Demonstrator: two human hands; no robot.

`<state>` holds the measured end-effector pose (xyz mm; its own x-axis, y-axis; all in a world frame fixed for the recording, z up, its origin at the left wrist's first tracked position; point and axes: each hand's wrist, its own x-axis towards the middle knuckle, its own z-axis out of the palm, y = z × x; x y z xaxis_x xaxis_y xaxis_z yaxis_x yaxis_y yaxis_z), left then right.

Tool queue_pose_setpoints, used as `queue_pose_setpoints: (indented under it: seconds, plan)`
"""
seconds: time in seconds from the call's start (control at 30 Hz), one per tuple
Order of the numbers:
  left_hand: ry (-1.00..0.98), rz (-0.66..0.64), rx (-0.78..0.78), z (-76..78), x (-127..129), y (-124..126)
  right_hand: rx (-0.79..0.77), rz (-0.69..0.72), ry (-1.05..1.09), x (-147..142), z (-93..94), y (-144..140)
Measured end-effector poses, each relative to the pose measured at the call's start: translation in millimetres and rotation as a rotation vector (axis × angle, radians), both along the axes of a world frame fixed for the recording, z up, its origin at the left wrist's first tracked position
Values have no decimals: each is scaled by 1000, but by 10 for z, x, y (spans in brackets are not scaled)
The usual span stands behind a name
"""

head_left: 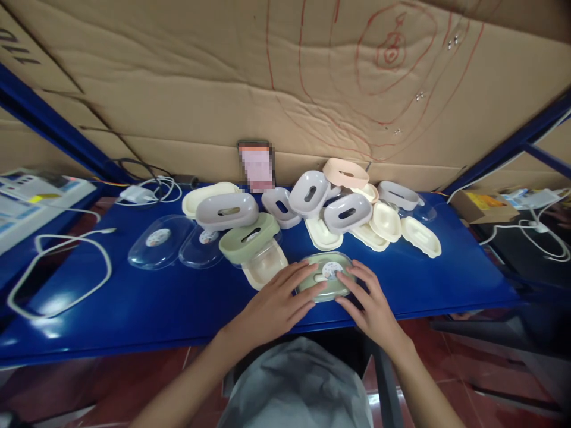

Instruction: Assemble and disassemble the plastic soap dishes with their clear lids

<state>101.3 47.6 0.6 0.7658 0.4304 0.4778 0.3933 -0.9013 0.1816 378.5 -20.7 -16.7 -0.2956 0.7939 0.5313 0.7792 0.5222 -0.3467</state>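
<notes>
A green oval soap box (328, 292) with a clear lid and a round white sticker (332, 271) lies near the front edge of the table. My left hand (285, 297) grips its left side, fingers bent over the lid. From the right, my right hand (368, 297) holds it, with fingertips on the lid by the sticker. Just left of it lies a cream tray (266, 267), partly under a green slotted shell (248, 239). Clear lids (160, 242) with round stickers rest further left. Several grey slotted shells (227, 211) and cream trays (422, 236) are heaped behind.
A phone (257, 166) leans against the cardboard wall (200, 77) behind the blue table (178, 309). White cable (109, 267) curls on the left, with a charger (136, 194) behind it. An open cardboard box (484, 208) stands at the right. A peach shell (347, 173) tops the heap.
</notes>
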Motion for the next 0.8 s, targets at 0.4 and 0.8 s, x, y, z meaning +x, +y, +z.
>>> queue_pose_setpoints:
  seconds: [0.4, 0.8]
  plan:
    - [5, 37, 39, 47, 151, 18, 0, -19, -93, -6, 3, -16]
    - [-62, 21, -18, -87, 42, 20, -2, 51, -213, 48, 18, 56]
